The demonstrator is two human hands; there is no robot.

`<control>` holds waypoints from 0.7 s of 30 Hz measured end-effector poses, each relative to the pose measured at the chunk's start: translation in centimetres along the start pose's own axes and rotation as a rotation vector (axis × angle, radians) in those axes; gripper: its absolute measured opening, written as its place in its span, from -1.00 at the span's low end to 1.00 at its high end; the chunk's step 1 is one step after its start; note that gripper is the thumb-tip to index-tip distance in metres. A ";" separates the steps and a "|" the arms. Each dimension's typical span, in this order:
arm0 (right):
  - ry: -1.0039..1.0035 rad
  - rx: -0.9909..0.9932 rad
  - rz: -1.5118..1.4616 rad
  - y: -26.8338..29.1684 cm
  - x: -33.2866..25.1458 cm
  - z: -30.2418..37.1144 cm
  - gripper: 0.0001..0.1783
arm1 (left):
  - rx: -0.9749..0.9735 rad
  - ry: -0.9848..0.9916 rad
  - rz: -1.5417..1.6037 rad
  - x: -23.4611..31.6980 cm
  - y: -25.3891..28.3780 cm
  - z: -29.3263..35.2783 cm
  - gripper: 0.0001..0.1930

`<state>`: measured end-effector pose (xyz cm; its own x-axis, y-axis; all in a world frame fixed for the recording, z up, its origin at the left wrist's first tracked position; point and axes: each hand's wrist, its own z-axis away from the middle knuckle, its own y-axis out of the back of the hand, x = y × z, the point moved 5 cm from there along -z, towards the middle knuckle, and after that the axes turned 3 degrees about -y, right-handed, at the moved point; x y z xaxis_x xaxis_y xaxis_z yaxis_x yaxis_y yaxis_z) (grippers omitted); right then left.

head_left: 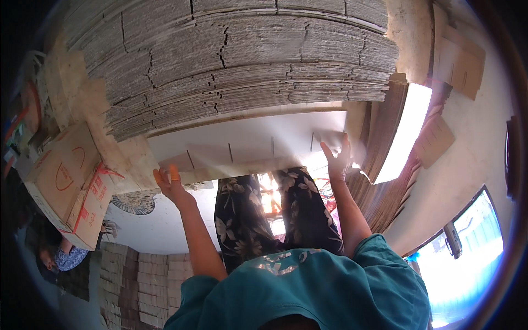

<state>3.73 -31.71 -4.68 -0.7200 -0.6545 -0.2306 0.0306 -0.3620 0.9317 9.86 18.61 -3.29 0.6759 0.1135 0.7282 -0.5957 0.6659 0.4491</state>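
Head view, looking down: a person in a teal shirt and dark floral trousers stands facing a tall stack of flat cardboard sheets (236, 60) that fills the picture from 10 to 1 o'clock. Just below the stack, near the centre, lies a pale flat cardboard sheet with slots (258, 146) cut along its near edge. The left hand (171, 184), at 9 o'clock from the centre, grips the sheet's near left edge, fingers curled round it. The right hand (338, 157), at 3 o'clock, lies on the sheet's right end with fingers spread, touching it; whether it grips cannot be told. At far 9 o'clock sits a closed cardboard box with red print (69, 181). More flat sheets (385, 143) lean at 3 o'clock.
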 end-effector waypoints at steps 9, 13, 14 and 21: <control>-0.180 -0.083 -0.266 0.1 0.5 -2.8 -0.35 | 0.104 -0.293 -0.203 -0.5 -2.7 0.1 -0.31; -0.225 -0.019 -0.383 -0.4 0.2 -2.7 -0.42 | 0.224 -0.393 -0.134 1.1 -4.9 2.0 -0.36; -0.229 0.011 -0.415 -0.4 0.1 -2.7 -0.44 | 0.289 -0.373 -0.064 0.8 -4.9 2.4 -0.38; 0.187 0.182 -0.188 -0.8 -0.7 -1.1 -0.49 | 0.036 -0.579 -0.161 0.3 -2.9 -5.4 -0.49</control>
<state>5.03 -31.68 -5.61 -0.5609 -0.7042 -0.4352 -0.2271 -0.3746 0.8989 14.08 20.67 -7.17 0.4183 -0.4137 0.8086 -0.5266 0.6149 0.5870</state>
